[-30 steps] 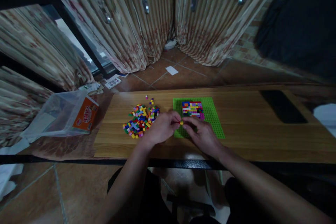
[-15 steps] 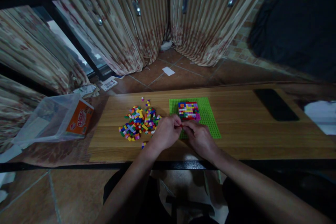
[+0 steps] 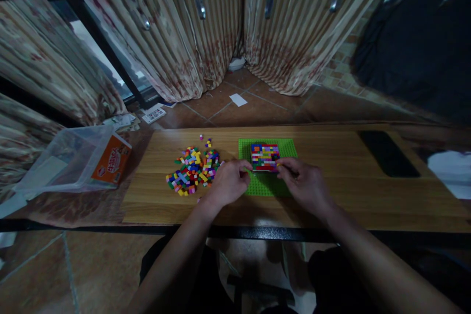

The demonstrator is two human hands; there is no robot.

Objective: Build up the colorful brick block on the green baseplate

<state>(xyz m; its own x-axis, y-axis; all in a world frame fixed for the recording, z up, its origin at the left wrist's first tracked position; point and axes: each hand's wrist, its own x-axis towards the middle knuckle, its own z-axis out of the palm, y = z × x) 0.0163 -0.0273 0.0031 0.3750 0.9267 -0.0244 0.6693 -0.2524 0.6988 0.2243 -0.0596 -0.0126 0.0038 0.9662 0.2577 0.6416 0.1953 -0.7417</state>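
Note:
On the green baseplate (image 3: 270, 187) sits a low rectangular block of multicoloured toy bricks (image 3: 265, 156). My left hand (image 3: 231, 182) is at the block's near left corner, its fingers curled and thumb and forefinger close together; anything between them is too small to make out. At the near right corner, the closed fingertips of my right hand (image 3: 307, 184) meet the block's edge, with a tiny yellowish spot beside them. What they pinch, if anything, cannot be made out. A loose pile of small bricks (image 3: 193, 169) lies left of my left hand.
The wooden board (image 3: 342, 201) carries a dark flat rectangular thing (image 3: 389, 153) on its right. A clear plastic bin (image 3: 69, 157) with an orange label stands left of the board. Patterned curtains (image 3: 206, 39) hang beyond, and a white paper (image 3: 238, 100) lies on the tiled floor.
My hands, earlier together over a small red piece in front of the block, have moved apart. The right hand has gone right, to the block's near right corner. The view has shifted slightly.

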